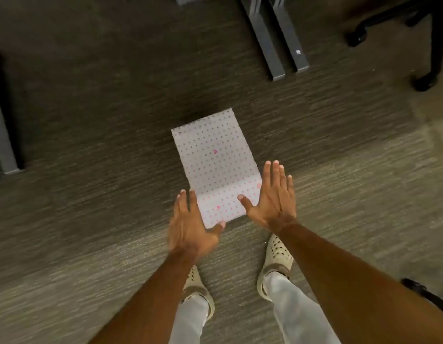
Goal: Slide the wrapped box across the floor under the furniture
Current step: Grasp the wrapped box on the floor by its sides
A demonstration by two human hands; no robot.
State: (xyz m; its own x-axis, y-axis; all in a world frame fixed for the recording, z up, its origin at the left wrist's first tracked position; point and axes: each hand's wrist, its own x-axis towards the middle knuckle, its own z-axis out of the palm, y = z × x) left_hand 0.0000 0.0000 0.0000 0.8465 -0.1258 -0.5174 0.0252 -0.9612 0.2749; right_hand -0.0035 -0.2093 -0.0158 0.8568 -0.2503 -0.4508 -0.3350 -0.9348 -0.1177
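The wrapped box (215, 160), in white paper dotted with small pink hearts, lies flat on the grey carpet in the middle of the view. My left hand (190, 224) is spread beside its near left corner, thumb touching the near edge. My right hand (272, 194) is spread flat along the near right corner, thumb resting on the box's near face. Neither hand wraps around the box. Two dark metal furniture feet (272, 43) run across the floor beyond the box at the upper right.
Another grey furniture foot (3, 135) lies at the far left. A black office chair base with castors (426, 45) stands at the top right. My two feet in cream clogs (276, 254) stand just behind the box. Open carpet stretches left of it.
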